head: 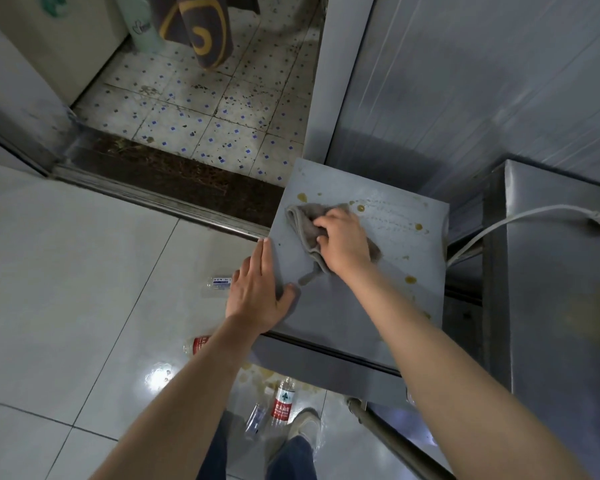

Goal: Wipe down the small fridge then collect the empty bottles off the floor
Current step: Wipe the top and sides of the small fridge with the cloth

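Note:
The small grey fridge [388, 299] stands at centre right, its top spotted with yellow-brown drops. My right hand [343, 242] presses a crumpled grey cloth [303, 223] onto the top near its far left part. My left hand [257, 296] lies flat with fingers together against the fridge's left edge, thumb on the top. Empty plastic bottles lie on the floor: a clear one [217, 284] left of my left hand, a red-labelled one [196, 344] partly hidden by my left forearm, another red-labelled one [283, 401] and a small clear one [255, 419] by my feet.
A metal door sill [146, 195] and a dark mat separate the glossy white tiles from a dirty patterned floor beyond. A taller steel cabinet [561, 306] with a white cable [499, 226] stands right of the fridge. A metal pole [392, 441] leans below it. Sticky spill marks lie under the fridge front.

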Tool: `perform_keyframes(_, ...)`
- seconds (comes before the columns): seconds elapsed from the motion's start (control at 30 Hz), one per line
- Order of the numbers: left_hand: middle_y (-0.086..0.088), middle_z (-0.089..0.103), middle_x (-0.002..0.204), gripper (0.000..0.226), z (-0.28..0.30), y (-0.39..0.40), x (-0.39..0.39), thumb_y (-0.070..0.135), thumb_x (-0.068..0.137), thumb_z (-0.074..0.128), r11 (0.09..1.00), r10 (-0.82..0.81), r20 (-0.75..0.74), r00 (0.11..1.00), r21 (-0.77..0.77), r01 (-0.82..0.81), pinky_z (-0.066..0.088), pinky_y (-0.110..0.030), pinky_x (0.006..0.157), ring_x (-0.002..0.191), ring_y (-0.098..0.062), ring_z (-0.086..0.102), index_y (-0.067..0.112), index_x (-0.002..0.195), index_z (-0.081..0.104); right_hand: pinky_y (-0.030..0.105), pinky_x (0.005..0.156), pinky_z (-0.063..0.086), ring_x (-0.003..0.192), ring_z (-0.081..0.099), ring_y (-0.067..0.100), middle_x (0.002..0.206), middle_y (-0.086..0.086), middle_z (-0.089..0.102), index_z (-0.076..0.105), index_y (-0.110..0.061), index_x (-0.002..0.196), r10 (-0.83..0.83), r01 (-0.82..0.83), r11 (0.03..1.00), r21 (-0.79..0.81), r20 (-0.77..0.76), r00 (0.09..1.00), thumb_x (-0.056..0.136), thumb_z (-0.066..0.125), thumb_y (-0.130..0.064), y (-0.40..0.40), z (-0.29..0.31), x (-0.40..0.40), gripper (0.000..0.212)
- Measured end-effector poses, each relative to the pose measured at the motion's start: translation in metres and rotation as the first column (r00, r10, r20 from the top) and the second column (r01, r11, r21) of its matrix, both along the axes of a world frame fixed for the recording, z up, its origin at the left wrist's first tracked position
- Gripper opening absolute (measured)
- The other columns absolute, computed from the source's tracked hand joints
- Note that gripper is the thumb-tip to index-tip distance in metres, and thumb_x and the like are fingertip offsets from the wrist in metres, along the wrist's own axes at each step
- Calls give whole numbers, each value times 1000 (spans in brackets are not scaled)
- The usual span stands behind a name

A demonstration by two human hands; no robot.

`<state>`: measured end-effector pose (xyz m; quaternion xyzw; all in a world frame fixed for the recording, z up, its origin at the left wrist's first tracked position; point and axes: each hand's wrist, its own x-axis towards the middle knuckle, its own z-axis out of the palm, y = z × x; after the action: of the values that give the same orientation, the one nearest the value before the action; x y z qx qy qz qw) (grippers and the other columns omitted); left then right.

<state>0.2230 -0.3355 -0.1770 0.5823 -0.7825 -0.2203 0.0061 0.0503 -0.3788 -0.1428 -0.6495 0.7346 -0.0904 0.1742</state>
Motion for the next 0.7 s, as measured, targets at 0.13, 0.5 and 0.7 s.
perform_keyframes(0.13, -12, 17, 156, 94, -1, 1, 0, 62, 77, 28, 1000, 1, 7, 1000, 1, -1, 33, -42, 107, 136, -32, 31, 7, 150, 4, 38, 92, 43, 111, 49, 26, 116, 5, 59, 62, -14, 116, 107, -106, 992, -74, 5, 994, 87, 56, -6, 11, -2, -6, 31)
perform_keyframes(0.5, -9, 16, 157, 97, -1, 2, -2, 68, 74, 19, 999, 12, 46, 999, -34, -10, 32, -40, 108, 136, -30, 31, 11, 150, -1, 31, 94, 41, 108, 55, 24, 111, 6, 67, 66, -11, 110, 54, -39, 990, -138, 105, 993, 83, 60, -5, -7, -4, -11, 29)
perform_keyframes(0.7, -9, 18, 156, 99, -1, 3, -3, 67, 72, 21, 999, 24, 21, 1000, -41, -23, 34, -40, 106, 135, -30, 34, 10, 150, 2, 21, 87, 34, 102, 56, 25, 105, 6, 67, 71, -11, 103, 68, -39, 984, -173, 163, 984, 78, 61, 0, 4, -18, -26, 29)
